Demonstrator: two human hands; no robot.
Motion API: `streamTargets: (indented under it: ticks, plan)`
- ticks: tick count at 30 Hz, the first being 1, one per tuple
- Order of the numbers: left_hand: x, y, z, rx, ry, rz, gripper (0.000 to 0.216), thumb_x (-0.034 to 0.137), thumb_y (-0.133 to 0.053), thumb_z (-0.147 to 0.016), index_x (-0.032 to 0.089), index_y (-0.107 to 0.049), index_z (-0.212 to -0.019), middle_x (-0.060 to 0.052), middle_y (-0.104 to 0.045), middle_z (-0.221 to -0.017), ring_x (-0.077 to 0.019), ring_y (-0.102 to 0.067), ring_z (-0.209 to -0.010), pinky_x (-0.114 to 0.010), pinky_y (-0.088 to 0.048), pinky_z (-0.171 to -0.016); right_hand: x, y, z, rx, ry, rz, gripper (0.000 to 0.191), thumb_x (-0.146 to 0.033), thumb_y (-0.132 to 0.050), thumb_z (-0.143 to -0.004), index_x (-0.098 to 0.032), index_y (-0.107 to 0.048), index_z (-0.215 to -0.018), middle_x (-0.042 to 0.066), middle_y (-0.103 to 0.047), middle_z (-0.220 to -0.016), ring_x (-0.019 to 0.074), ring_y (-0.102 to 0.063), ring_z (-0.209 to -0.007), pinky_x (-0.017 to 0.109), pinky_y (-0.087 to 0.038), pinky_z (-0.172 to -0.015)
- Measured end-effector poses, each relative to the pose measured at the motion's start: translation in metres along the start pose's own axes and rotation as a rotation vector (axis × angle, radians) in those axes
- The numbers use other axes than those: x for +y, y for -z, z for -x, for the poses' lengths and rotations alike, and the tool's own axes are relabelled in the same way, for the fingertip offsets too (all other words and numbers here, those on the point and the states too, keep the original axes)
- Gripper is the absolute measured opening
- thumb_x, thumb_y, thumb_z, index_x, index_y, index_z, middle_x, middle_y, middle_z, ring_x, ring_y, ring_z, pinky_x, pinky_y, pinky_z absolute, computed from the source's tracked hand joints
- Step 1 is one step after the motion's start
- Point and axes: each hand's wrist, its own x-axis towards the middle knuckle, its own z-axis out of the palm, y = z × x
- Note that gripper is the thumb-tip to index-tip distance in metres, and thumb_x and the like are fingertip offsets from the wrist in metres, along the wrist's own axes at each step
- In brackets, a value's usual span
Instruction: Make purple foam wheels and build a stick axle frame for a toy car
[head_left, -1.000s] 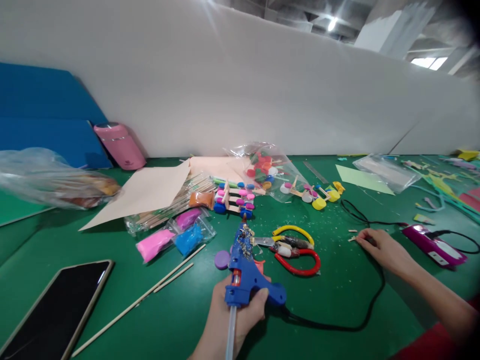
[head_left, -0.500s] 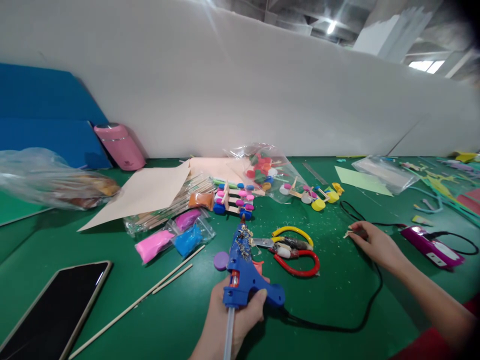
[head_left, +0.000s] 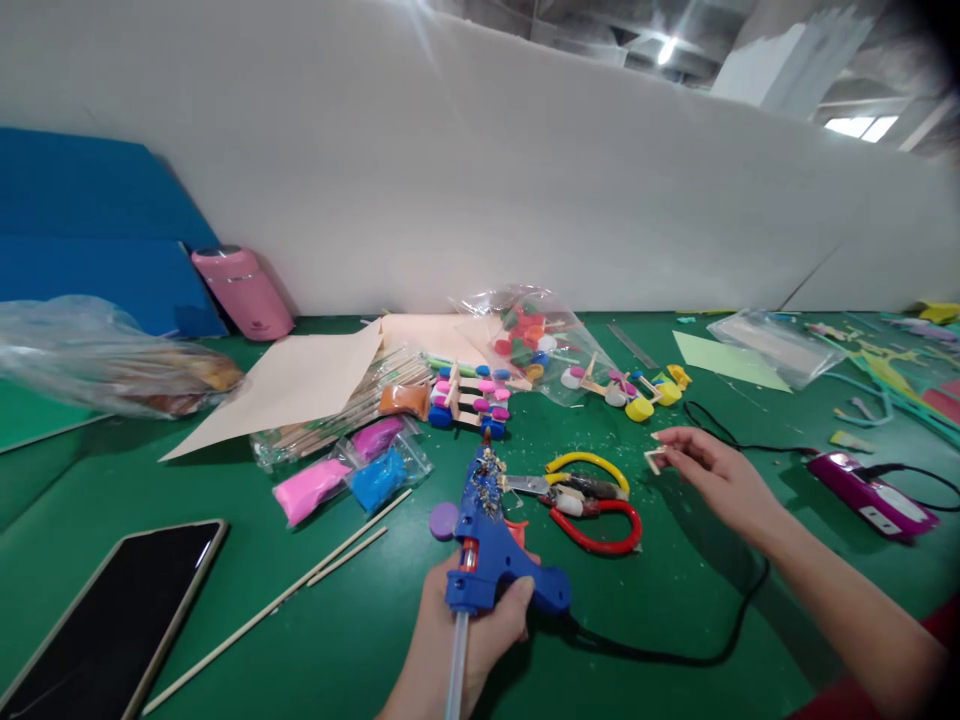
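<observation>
My left hand (head_left: 480,620) is wrapped round a blue hot glue gun (head_left: 484,545), its nozzle pointing away from me and a clear glue stick (head_left: 458,660) poking out of the back. Clumps of dried residue cover its top. Between the fingertips of my right hand (head_left: 716,475) is a small pale wooden piece (head_left: 654,458), angled like a corner, above the table. Scissors (head_left: 577,495) with one yellow and one red handle lie between my hands. Beyond the nozzle sits a small assembly of wood strips with pink and blue caps (head_left: 469,400).
A purple power strip (head_left: 870,495) lies at right, and the black cord (head_left: 675,658) loops across the table. Bags of coloured clay (head_left: 379,480), wooden sticks (head_left: 292,600) and a phone (head_left: 112,620) are at left. More capped pieces (head_left: 637,405) stand behind my right hand.
My right hand has moved left and slightly up, bringing the small wooden piece off the tabletop toward the scissors. My left hand and the glue gun are still.
</observation>
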Motion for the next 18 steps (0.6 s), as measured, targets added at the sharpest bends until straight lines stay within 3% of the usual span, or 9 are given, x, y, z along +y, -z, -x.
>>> streamTargets:
  ticks: [4,7,10,13,18]
  plan:
    - [0.000,0.001,0.000,-0.010,0.039,0.027,0.019,0.022,-0.065,-0.055,0.009,-0.068,-0.068,0.001,-0.056,-0.037,-0.0096,-0.048,-0.029,-0.019,-0.039,-0.034,-0.032,-0.017,0.008,-0.053,-0.018,-0.182,0.023,-0.036,-0.047,-0.080,-0.020,-0.052,-0.096,0.006,-0.062,-0.090,0.0194,-0.061,-0.079,0.024,-0.046,-0.056]
    - [-0.001,0.002,0.000,-0.025,0.046,0.044,0.021,0.025,-0.066,-0.054,0.008,-0.067,-0.067,0.000,-0.056,-0.039,-0.0093,-0.047,-0.030,-0.019,-0.038,-0.035,-0.059,-0.036,0.016,-0.134,-0.019,-0.406,0.009,-0.020,-0.045,-0.077,-0.019,-0.054,-0.078,0.002,-0.061,-0.073,0.0151,-0.058,-0.069,0.022,-0.043,-0.054]
    - [-0.001,0.003,0.001,-0.057,0.014,0.043,0.024,0.029,-0.067,-0.055,0.008,-0.067,-0.068,0.001,-0.054,-0.038,-0.0094,-0.047,-0.032,-0.019,-0.038,-0.037,-0.081,-0.057,0.022,-0.217,0.026,-0.471,0.016,-0.013,-0.040,-0.072,-0.018,-0.051,-0.062,-0.001,-0.056,-0.057,0.0122,-0.052,-0.056,0.021,-0.039,-0.050]
    - [0.000,0.003,0.001,-0.060,0.015,0.019,0.025,0.030,-0.068,-0.055,0.009,-0.066,-0.068,0.003,-0.051,-0.036,-0.0094,-0.047,-0.032,-0.019,-0.038,-0.037,-0.095,-0.075,0.024,-0.298,0.052,-0.506,0.018,-0.012,-0.036,-0.068,-0.018,-0.049,-0.057,-0.001,-0.052,-0.054,0.0118,-0.048,-0.050,0.022,-0.037,-0.048]
    - [0.001,0.002,0.001,-0.037,0.055,-0.015,0.022,0.027,-0.069,-0.054,0.009,-0.066,-0.067,0.004,-0.049,-0.033,-0.0091,-0.045,-0.031,-0.019,-0.037,-0.036,-0.097,-0.082,0.022,-0.283,0.062,-0.483,0.027,-0.022,-0.032,-0.080,-0.020,-0.037,-0.053,-0.003,-0.044,-0.049,0.0100,-0.043,-0.042,0.021,-0.035,-0.042]
